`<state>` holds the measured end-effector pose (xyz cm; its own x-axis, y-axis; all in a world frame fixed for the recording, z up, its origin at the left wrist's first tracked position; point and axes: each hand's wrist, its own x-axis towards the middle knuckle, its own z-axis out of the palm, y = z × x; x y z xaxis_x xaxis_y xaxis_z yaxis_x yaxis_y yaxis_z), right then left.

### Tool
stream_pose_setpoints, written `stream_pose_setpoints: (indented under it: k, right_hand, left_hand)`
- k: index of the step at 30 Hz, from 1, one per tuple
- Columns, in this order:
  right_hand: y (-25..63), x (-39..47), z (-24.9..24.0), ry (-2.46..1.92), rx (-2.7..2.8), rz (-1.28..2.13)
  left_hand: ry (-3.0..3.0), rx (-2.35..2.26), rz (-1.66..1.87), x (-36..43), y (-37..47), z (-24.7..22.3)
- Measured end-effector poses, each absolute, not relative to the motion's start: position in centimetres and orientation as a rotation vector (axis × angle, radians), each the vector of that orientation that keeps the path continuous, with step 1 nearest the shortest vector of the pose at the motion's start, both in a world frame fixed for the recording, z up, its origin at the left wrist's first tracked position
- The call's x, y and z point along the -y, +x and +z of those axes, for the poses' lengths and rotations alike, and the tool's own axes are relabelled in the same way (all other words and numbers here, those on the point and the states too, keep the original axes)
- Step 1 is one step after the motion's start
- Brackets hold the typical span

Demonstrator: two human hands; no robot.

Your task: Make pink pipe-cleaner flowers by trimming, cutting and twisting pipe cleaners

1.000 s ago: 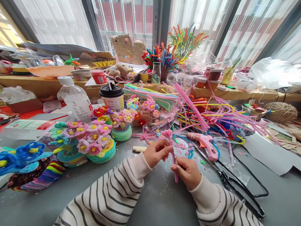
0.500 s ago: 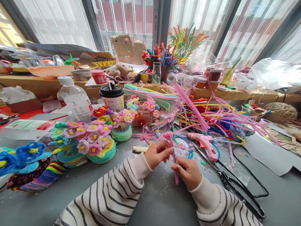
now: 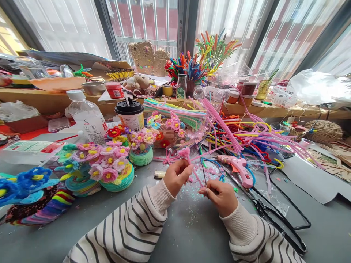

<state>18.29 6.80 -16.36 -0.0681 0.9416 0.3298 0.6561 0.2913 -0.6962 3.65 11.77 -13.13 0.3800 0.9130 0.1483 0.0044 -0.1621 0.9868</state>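
Observation:
My left hand (image 3: 178,176) pinches a pink fuzzy flower piece (image 3: 184,152) just above the grey table. From it a thin pink stem slants down toward my right hand (image 3: 221,195). My right hand is closed on a thin dark metal tool, perhaps tweezers or scissors (image 3: 203,173), whose tip points up. The pink stem's lower end lies by my right fingertips. Pink fluff scraps (image 3: 210,171) are scattered behind the hands. Left of my left hand are pink fuzzy flowers (image 3: 109,160) on a green and yellow coiled base.
A pink glue gun (image 3: 241,170) lies right of my right hand, with black-handled scissors (image 3: 276,223) near it. Pink pipe cleaners (image 3: 222,124) are heaped behind. A lidded cup (image 3: 130,117) and a plastic bottle (image 3: 87,118) stand back left. A pale stick (image 3: 159,174) lies near my left hand.
My left hand has moved slightly left and down with the pink flower piece, away from my right hand. The stem now slants between the hands, and the dark tool stands apart from it.

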Motion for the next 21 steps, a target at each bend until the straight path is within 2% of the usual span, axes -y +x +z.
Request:
stream_pose_setpoints:
  k: [4, 10, 13, 18, 21]
  right_hand:
    - [18.8, -7.0, -16.0, -1.513, 1.818, 0.328]
    - [19.3, -6.9, -15.6, -1.422, 1.735, 0.43]
    - [19.5, -6.9, -15.7, -1.387, 1.75, 0.467]
    - [19.7, -6.9, -15.6, -1.495, 1.981, 0.323]
    - [19.8, -6.4, -15.0, -1.423, 1.893, 0.263]
  left_hand:
    - [1.501, -1.017, 1.122, -12.2, 3.5, -13.7]
    - [1.412, -1.158, 1.321, -12.6, 3.1, -13.6]
    - [1.391, -1.162, 1.338, -12.5, 3.1, -13.3]
    - [1.334, -1.111, 1.401, -12.6, 3.1, -13.3]
    - [1.26, -1.058, 1.462, -12.8, 3.2, -13.3]
